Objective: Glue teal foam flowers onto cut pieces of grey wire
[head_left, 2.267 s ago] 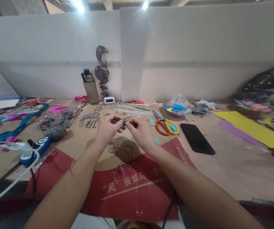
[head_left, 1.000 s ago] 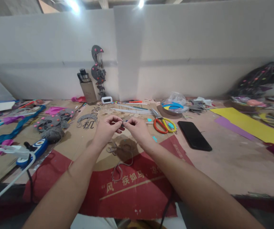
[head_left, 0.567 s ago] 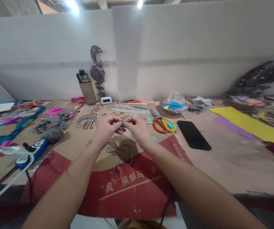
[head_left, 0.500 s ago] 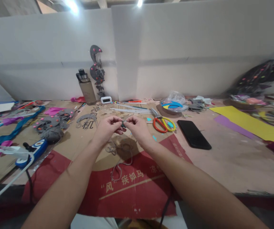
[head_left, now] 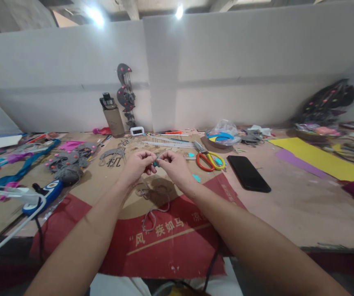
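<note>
My left hand [head_left: 137, 165] and my right hand [head_left: 173, 166] meet above the cardboard mat [head_left: 115, 197], fingertips pinched together on a tiny teal piece [head_left: 155, 163]. A thin grey wire or string [head_left: 152, 213] lies looped on the mat just below them; whether it runs up into my fingers I cannot tell. Both hands hover a little above the table. Loose teal bits [head_left: 196, 178] lie to the right of my right hand.
Orange-and-yellow scissors [head_left: 209, 160] and a black phone [head_left: 248, 173] lie right of my hands. A water bottle [head_left: 111, 114] and a small clock [head_left: 136, 130] stand at the back wall. Grey felt cut-outs [head_left: 69, 158], a blue glue gun [head_left: 43, 195] and yellow sheet [head_left: 321, 158] flank the mat.
My hands stay pinched together on the small teal piece, with only slight finger shifts. The view has tilted a little.
</note>
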Motion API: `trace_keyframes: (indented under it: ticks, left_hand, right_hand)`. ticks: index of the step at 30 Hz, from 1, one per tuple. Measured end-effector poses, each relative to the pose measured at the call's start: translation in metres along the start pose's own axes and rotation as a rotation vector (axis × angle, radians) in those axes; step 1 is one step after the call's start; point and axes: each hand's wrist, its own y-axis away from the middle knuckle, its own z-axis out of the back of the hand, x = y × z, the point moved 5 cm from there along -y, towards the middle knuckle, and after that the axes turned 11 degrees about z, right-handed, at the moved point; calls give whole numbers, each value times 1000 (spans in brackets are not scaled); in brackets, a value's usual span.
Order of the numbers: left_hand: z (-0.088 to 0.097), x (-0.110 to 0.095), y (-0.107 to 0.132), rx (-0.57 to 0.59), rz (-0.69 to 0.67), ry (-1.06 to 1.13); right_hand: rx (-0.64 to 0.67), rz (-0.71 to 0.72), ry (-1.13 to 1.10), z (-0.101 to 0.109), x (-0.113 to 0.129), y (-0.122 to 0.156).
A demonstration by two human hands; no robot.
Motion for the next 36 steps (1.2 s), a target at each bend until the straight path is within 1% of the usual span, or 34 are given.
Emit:
trace_keyframes:
  ticks: [3,6,10,15,20,23,25,27,29,31,32,34,36]
  left_hand:
    - [1,0,-1,3,1,30]
    - [6,-1,-2,-41,-12,68]
    - [16,0,-6,-102,-50,99]
    - [36,1,-14,-212,-103,114]
    - [63,0,-17,-370,-141,175]
    - [82,0,-18,-492,-178,200]
    - [96,0,-19,-563,-212,211]
    - [114,1,-18,-682,-230,273]
    - [131,1,-16,-769,-244,313]
    - [148,3,-10,-903,-255,388]
    - [154,5,-8,-940,-256,424]
    - [161,7,-6,-975,-252,476]
    - [162,9,-7,-964,-243,509]
  right_hand:
    - [46,23,-57,-2,0,-1]
    - [96,33,-109,-5,1,0]
    - [109,26,-106,-8,1,2]
    - [142,-1,-97,-8,2,2]
    - [168,-100,-259,-3,9,-2]
    - [185,-133,-402,2,21,-2]
    - [200,-118,-480,6,33,-1]
    - [210,-83,-548,11,46,-1]
    - [214,-35,-601,18,58,-1]
    - [218,21,-617,25,70,-1]
    - [216,50,-609,29,75,-1]
    - [212,105,-582,36,85,2]
    - [251,158,-572,39,93,7]
